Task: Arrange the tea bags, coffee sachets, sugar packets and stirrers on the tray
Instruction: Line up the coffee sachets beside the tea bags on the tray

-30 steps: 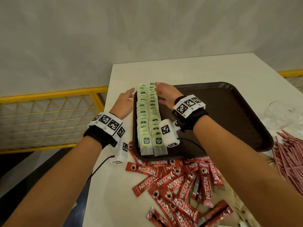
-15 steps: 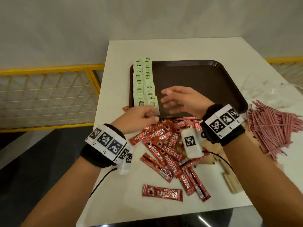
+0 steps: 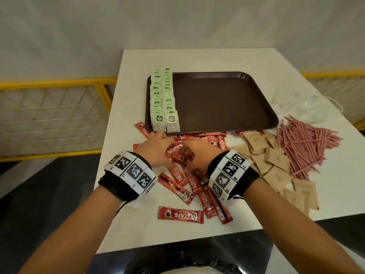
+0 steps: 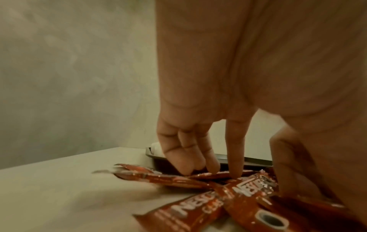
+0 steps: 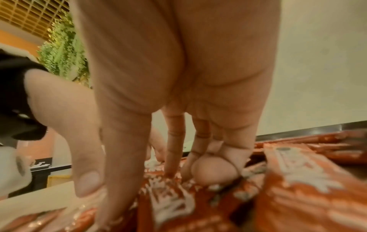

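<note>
left hand: on the heap of red foil coffee sachets, fingers curved down, tips pressing sachets; whether it grips any, cannot tell.
right hand: just beside left hand on same heap, fingers and thumb curled onto sachets; firm grip or not, cannot tell.
between the hands: a few crumpled sachets bunched up.
beyond the hands: dark brown plastic tray on white surface; two rows of green-tagged tea bags along its left edge.
right of right hand: brown paper sugar packets loose on surface.
further right: heap of pink stirrers, off tray.
</note>
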`<action>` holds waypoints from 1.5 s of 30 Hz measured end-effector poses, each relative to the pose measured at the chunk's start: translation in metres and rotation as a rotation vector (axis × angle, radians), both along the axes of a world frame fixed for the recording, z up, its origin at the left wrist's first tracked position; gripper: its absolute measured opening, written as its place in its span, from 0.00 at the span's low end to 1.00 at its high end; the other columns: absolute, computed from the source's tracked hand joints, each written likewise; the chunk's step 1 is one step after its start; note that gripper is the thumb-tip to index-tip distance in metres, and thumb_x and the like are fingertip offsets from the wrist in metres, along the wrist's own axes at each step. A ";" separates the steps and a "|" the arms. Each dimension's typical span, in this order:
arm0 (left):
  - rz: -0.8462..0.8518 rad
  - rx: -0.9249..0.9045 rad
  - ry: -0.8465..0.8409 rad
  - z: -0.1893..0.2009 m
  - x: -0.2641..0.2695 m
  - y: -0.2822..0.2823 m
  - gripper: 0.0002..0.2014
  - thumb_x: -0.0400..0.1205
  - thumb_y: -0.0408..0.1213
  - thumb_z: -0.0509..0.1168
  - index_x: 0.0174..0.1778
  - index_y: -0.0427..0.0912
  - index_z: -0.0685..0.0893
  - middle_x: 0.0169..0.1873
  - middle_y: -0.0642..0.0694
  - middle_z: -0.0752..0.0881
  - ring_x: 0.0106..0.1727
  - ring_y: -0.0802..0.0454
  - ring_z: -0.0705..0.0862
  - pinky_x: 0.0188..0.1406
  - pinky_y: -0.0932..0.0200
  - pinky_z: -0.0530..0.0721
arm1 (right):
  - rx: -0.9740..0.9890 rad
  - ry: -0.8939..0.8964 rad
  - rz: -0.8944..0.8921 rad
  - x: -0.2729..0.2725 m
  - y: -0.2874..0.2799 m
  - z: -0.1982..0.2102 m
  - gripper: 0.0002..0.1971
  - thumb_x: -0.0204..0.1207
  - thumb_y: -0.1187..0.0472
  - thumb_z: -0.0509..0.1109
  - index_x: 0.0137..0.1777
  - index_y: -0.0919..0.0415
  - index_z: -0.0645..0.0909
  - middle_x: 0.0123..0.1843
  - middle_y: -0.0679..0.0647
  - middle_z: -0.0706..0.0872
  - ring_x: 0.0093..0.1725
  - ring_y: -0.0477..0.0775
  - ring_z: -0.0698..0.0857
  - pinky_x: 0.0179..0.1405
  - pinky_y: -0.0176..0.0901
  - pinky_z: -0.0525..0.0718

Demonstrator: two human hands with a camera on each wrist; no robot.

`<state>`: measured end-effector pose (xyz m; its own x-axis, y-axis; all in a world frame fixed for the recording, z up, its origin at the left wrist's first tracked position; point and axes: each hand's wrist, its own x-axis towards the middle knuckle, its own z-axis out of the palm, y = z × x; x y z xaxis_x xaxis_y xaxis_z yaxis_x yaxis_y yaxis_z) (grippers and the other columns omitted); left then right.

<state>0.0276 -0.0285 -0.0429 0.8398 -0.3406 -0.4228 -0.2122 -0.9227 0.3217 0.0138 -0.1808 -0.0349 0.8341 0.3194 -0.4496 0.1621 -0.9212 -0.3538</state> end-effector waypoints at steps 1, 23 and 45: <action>-0.007 0.005 -0.013 0.000 0.000 0.000 0.42 0.67 0.52 0.77 0.76 0.52 0.66 0.69 0.47 0.65 0.72 0.47 0.60 0.73 0.47 0.65 | 0.012 -0.022 -0.019 0.001 -0.001 -0.001 0.28 0.66 0.57 0.79 0.65 0.57 0.75 0.65 0.54 0.76 0.65 0.55 0.76 0.62 0.45 0.74; 0.112 -0.023 0.031 -0.009 -0.007 -0.006 0.42 0.68 0.45 0.78 0.75 0.43 0.65 0.68 0.41 0.67 0.69 0.43 0.72 0.69 0.48 0.74 | 0.065 -0.078 -0.150 -0.002 -0.008 -0.003 0.16 0.76 0.62 0.71 0.63 0.60 0.78 0.59 0.54 0.82 0.57 0.52 0.81 0.48 0.37 0.76; 0.335 -0.331 -0.030 -0.002 -0.004 -0.012 0.21 0.67 0.30 0.78 0.48 0.47 0.75 0.53 0.50 0.79 0.51 0.51 0.79 0.40 0.61 0.76 | 0.171 -0.075 0.159 0.022 -0.024 0.001 0.38 0.67 0.45 0.77 0.74 0.56 0.67 0.67 0.55 0.72 0.68 0.58 0.68 0.68 0.50 0.70</action>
